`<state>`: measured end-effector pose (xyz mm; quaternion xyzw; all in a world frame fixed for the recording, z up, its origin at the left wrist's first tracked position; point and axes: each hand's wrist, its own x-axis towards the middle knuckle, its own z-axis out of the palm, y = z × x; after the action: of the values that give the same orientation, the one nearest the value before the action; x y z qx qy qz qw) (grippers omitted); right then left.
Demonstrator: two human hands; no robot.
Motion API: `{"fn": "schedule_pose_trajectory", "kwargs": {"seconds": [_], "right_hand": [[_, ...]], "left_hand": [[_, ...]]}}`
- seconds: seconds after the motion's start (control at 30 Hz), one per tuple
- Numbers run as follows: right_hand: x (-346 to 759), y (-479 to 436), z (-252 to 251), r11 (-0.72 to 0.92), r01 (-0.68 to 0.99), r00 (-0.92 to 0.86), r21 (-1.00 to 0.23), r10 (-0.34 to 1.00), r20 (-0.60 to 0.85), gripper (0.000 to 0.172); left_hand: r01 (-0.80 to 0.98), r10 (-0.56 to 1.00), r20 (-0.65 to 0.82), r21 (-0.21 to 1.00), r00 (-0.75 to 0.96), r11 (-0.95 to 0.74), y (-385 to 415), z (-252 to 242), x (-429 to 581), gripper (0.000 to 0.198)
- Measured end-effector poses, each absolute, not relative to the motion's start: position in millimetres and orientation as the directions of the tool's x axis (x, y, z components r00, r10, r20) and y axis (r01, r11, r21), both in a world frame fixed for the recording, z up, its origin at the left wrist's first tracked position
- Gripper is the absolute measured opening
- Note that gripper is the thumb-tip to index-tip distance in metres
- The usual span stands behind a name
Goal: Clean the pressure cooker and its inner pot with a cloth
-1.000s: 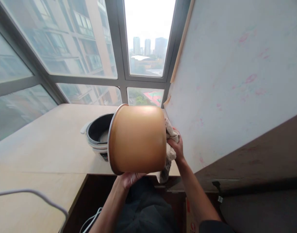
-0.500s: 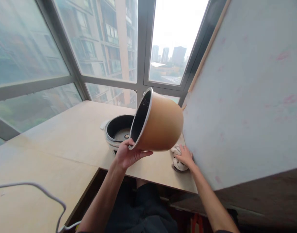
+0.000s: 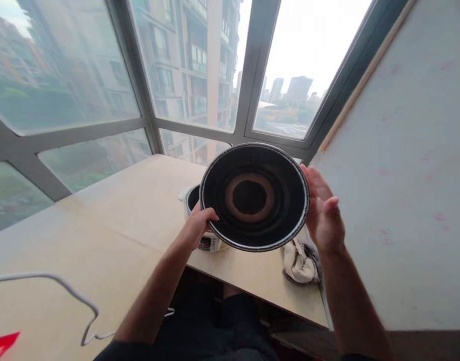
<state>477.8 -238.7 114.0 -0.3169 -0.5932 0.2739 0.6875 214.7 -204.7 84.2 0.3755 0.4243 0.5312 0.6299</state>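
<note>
I hold a round inner pot (image 3: 254,196) up in front of me, its dark inside and silver rim turned toward the camera. My left hand (image 3: 199,225) grips the rim at its lower left, thumb over the edge. My right hand (image 3: 322,209) rests flat against the pot's right side, fingers stretched out. Behind the pot, the white rice cooker body (image 3: 203,240) stands on the wooden table, mostly hidden. A crumpled beige cloth (image 3: 298,259) lies on the table just below my right hand.
The light wooden table (image 3: 113,220) runs along large windows. A white wall panel (image 3: 410,190) stands close on the right. A white cable (image 3: 64,296) loops over the table's near left part, and something red (image 3: 0,343) shows at the lower left corner.
The pot has turned from side-on to opening-toward-me. My right hand left the cloth on the table and came up to the pot's right side. The view swung left.
</note>
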Motion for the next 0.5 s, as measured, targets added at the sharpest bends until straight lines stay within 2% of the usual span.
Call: {"fn": "schedule_pose_trajectory", "kwargs": {"seconds": [0.1, 0.23, 0.33, 0.43, 0.5], "right_hand": [[449, -223, 122, 0.661, 0.073, 0.183, -0.747, 0.727, 0.661, 0.064], [423, -197, 131, 0.721, 0.011, 0.293, -0.693, 0.660, 0.692, 0.055], [408, -172, 135, 0.709, -0.100, 0.326, -0.699, 0.687, 0.650, 0.050], [394, -149, 128, 0.648, -0.191, 0.335, -0.737, 0.749, 0.572, 0.051], [386, -138, 119, 0.605, -0.245, 0.349, -0.758, 0.784, 0.513, 0.051]], "left_hand": [[-0.202, 1.000, -0.025, 0.979, -0.007, 0.023, -195, 87, 203, 0.046], [0.076, 0.957, 0.272, 0.961, -0.105, -0.265, -172, 96, 187, 0.025], [0.018, 0.903, 0.411, 0.911, -0.121, -0.412, -150, 103, 180, 0.031], [-0.083, 0.845, 0.468, 0.861, -0.258, -0.502, -128, 100, 179, 0.031], [-0.067, 0.814, 0.481, 0.847, -0.325, -0.527, -116, 92, 177, 0.033]]}}
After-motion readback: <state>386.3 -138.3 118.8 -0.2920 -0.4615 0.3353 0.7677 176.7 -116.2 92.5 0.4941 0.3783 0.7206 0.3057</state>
